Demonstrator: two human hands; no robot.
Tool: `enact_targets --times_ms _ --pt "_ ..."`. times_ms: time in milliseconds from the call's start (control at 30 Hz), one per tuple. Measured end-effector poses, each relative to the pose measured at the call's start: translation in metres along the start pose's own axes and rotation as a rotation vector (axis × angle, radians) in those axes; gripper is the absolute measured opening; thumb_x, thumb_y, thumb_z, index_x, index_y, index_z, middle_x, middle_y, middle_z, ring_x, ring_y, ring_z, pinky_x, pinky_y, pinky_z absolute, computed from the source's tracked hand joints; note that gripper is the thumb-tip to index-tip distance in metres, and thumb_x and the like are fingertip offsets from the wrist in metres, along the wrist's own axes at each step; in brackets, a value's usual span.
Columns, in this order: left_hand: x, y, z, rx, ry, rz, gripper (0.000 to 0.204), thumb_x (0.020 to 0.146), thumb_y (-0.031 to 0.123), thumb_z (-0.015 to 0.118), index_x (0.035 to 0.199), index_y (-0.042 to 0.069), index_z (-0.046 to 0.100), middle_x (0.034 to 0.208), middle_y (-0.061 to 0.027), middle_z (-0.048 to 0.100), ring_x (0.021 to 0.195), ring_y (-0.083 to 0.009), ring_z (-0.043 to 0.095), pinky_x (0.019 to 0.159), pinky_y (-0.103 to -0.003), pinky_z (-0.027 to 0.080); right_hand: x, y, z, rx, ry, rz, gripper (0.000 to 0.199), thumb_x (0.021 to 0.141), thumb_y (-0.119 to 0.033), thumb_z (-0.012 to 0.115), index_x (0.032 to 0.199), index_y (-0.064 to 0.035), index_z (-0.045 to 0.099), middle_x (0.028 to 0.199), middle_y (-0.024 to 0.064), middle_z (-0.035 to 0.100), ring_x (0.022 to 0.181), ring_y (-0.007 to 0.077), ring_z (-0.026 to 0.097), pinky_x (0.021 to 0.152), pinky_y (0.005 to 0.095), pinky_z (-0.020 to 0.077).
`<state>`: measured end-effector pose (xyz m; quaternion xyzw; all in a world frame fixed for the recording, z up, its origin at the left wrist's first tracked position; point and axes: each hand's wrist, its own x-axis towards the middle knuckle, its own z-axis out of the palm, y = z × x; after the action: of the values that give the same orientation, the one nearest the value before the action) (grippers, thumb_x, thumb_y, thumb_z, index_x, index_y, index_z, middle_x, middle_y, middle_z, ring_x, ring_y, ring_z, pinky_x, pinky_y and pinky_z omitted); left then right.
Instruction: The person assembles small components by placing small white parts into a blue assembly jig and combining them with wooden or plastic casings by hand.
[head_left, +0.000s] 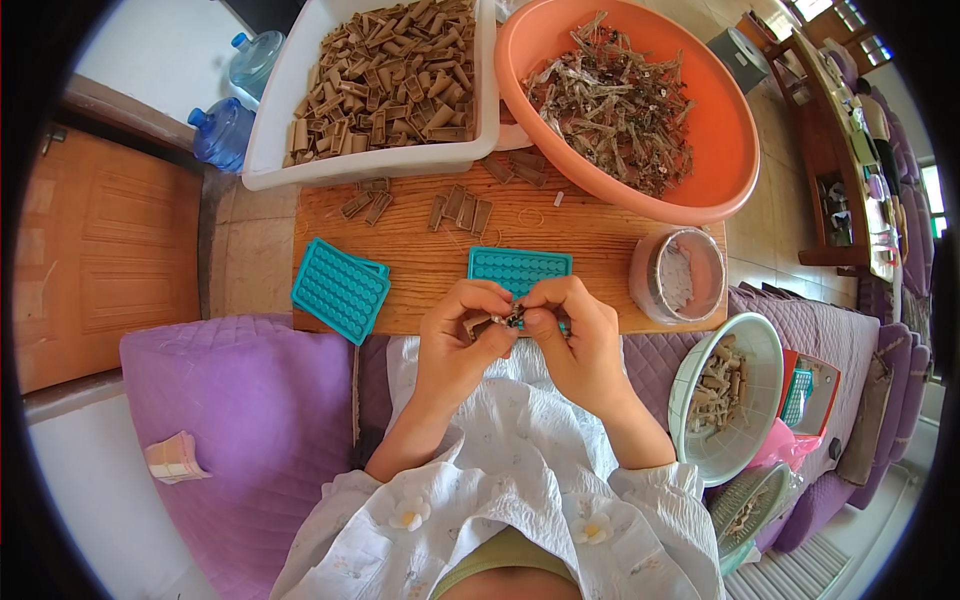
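A small dark piece (513,318) sits at frame centre, pinched between both hands — left hand (462,335) and right hand (577,335) fingers closed on it, touching. Just above lies a teal tray (519,268) on a wooden board (420,250) — an orange basin (720,120) upper right.

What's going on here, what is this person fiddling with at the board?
A seated person pinches a small dark piece between both hands, left hand and right hand, just above a teal tray on a wooden board. A second teal tray lies to the left. Behind are a white tub of brown pieces and an orange basin of grey ones; a few brown pieces lie loose on the board.
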<state>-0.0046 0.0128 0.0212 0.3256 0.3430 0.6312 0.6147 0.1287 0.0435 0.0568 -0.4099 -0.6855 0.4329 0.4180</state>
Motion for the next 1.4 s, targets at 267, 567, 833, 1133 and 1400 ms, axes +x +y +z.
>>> enact_targets --times_ms 267,567,833,1133,1400 --pt "-0.007 0.007 0.002 -0.056 -0.037 -0.054 0.031 0.072 0.0 0.064 0.1 -0.001 0.051 0.103 -0.0082 0.051 0.085 -0.0127 0.054 0.07 -0.022 0.046 -0.009 -0.005 0.001 0.039 0.031 0.004 0.01 0.075 0.003 0.056 0.083 0.0008 0.05 0.073 0.0099 0.057 0.058 0.0166 0.057 0.051 0.0242 0.0457" --pt "-0.01 0.009 -0.004 0.415 -0.146 0.164 0.037 0.07 0.011 0.068 0.101 -0.001 0.053 0.094 -0.0085 0.057 0.082 -0.0118 0.055 0.069 -0.022 0.045 -0.014 -0.019 0.0 -0.012 0.047 -0.052 0.011 0.071 0.004 0.059 0.08 -0.0001 0.056 0.071 0.0077 0.059 0.055 0.012 0.056 0.046 0.0203 0.0445" --pt "-0.005 0.014 -0.007 0.57 -0.236 0.173 0.04 0.074 0.025 0.063 0.105 0.002 0.054 0.074 -0.004 0.058 0.069 -0.0124 0.053 0.066 -0.023 0.04 -0.02 -0.017 0.005 0.074 0.102 0.053 0.01 0.071 0.003 0.06 0.079 -0.0006 0.057 0.066 0.0062 0.06 0.051 0.0094 0.055 0.044 0.0198 0.0429" --pt "-0.003 0.011 -0.012 0.465 -0.316 0.066 0.048 0.076 0.035 0.059 0.106 -0.002 0.052 0.07 -0.0014 0.055 0.064 -0.0094 0.049 0.06 -0.022 0.036 -0.024 -0.021 0.006 -0.042 0.076 0.082 0.011 0.069 0.003 0.061 0.078 -0.0011 0.058 0.066 0.0059 0.06 0.053 0.0117 0.056 0.045 0.0218 0.0427" --pt "-0.007 0.001 -0.017 0.1 -0.17 -0.077 0.049 0.078 0.029 0.06 0.114 -0.002 0.046 0.083 -0.0024 0.055 0.074 -0.0084 0.052 0.065 -0.02 0.043 -0.022 -0.014 0.009 -0.237 -0.091 -0.064 0.024 0.069 0.004 0.06 0.092 -0.0014 0.059 0.083 0.009 0.049 0.062 0.0181 0.055 0.051 0.0275 0.0448"
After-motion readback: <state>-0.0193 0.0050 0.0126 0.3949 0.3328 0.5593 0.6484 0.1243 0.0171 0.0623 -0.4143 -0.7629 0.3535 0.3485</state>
